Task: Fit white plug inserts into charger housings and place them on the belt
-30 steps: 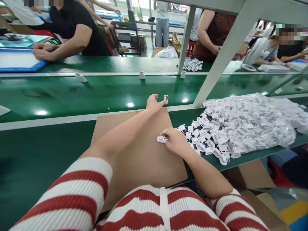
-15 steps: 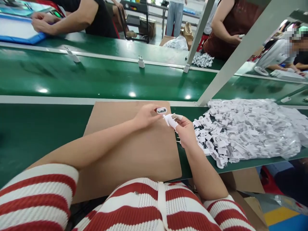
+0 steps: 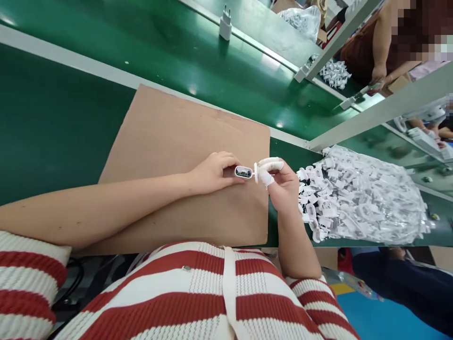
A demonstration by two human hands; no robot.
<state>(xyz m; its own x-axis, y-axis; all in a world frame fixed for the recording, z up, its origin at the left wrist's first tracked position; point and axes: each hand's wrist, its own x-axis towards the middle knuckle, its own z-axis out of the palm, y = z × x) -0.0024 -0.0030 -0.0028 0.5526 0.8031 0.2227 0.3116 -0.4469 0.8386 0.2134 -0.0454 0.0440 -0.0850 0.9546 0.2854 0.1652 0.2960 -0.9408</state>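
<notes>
Over the brown cardboard sheet (image 3: 170,137), my left hand (image 3: 215,174) grips a white charger housing (image 3: 244,172) between thumb and fingers. Its oval open end faces me and shows dark and metallic parts inside. My right hand (image 3: 281,182), with white coverings on thumb and fingers, pinches a white plug cap (image 3: 256,173). The cap stands on edge beside the housing's right end, close to it or touching; I cannot tell which. The fingers hide the cap's right side.
To the right, loose white plug caps (image 3: 318,203) spill from a clear plastic bag (image 3: 378,198). A white charger (image 3: 225,26) stands on the far rail, and a slanted white post (image 3: 382,99) rises behind the bag. Across the green line, a person's arm (image 3: 381,52) reaches over parts.
My view has tilted downward and turned. The right hand has turned the plug cap upright on edge and brought it level with the charger housing, which the left hand keeps holding.
</notes>
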